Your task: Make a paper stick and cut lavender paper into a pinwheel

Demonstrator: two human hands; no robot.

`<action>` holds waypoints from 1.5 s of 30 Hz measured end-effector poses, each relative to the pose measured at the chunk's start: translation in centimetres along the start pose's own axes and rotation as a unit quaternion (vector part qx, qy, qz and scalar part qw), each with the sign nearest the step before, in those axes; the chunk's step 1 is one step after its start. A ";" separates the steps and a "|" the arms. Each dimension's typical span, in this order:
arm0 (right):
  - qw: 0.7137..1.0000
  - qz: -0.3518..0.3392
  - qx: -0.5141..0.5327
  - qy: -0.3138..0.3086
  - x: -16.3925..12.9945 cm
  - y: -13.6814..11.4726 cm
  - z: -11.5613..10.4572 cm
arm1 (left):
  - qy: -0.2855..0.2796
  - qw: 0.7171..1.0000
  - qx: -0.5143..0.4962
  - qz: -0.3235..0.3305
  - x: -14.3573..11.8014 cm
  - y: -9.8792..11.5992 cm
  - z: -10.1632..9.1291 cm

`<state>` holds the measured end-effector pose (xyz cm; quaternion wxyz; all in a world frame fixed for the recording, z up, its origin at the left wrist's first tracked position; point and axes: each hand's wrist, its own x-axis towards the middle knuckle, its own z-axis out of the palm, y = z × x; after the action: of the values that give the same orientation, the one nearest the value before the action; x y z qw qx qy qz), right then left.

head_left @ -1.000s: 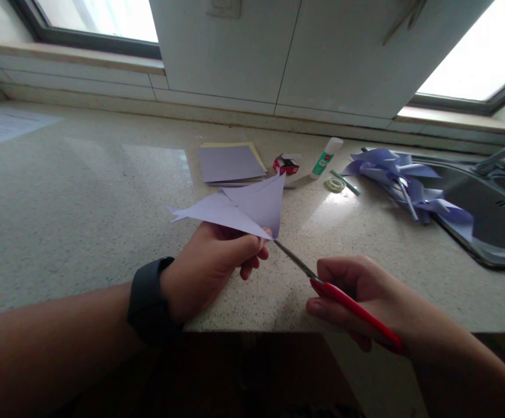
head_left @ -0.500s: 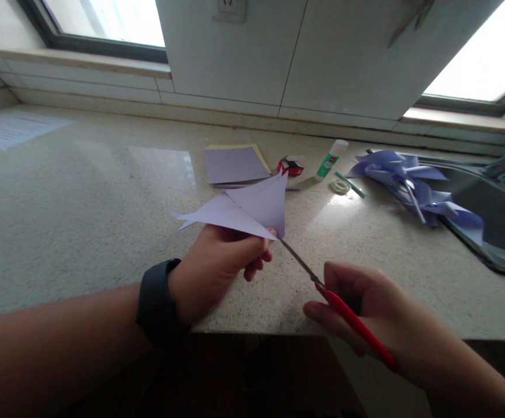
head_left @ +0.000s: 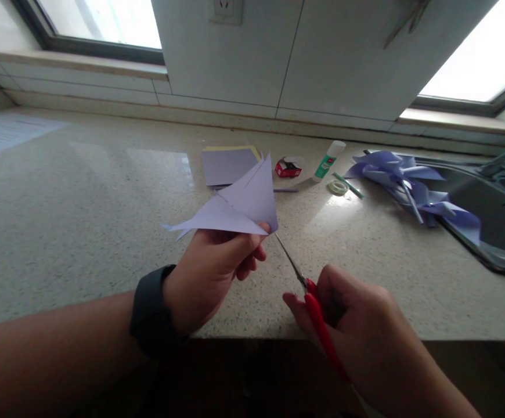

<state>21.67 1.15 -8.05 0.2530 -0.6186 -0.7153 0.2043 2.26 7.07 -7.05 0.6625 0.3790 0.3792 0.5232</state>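
Note:
A sheet of lilac paper (head_left: 239,203), creased and cut into pointed flaps, is pinched between the thumb and fingers of my left hand (head_left: 217,267). It is held above the counter, its flaps pointing left and up. My right hand (head_left: 361,313) grips red-handled scissors (head_left: 317,313) below and to the right of the paper. The blades point up and left, with their tips close beside the paper's lower right corner. Whether the tips touch the paper I cannot tell. The fingers inside the scissor handles are partly hidden.
On the speckled counter (head_left: 104,232) lie a lilac and yellow paper stack (head_left: 228,165), a small red box (head_left: 288,168), a glue stick (head_left: 329,161), a tape roll (head_left: 338,187) and a green stick (head_left: 349,186). Lilac pinwheels (head_left: 409,180) rest at the sink's edge (head_left: 474,247).
The paper and my left hand have shifted slightly left. My right hand has rotated, turning the scissors steeper, and the blade tips have moved a little left with the paper.

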 end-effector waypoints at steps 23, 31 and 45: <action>0.999 -0.034 -0.012 0.035 0.2 -0.4 0.3 | -0.009 1.000 0.022 0.004 -0.1 0.1 0.0; 0.999 -0.017 0.000 0.030 0.2 -0.4 0.4 | -0.008 1.000 0.021 0.003 0.0 -0.1 -0.1; 0.999 -0.013 -0.010 0.041 0.0 -0.2 0.7 | 0.011 1.000 -0.005 -0.002 -0.1 0.2 0.5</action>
<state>21.07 1.09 -8.47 0.2783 -0.6192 -0.7146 0.1685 2.58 6.95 -6.66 0.6613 0.3694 0.3849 0.5274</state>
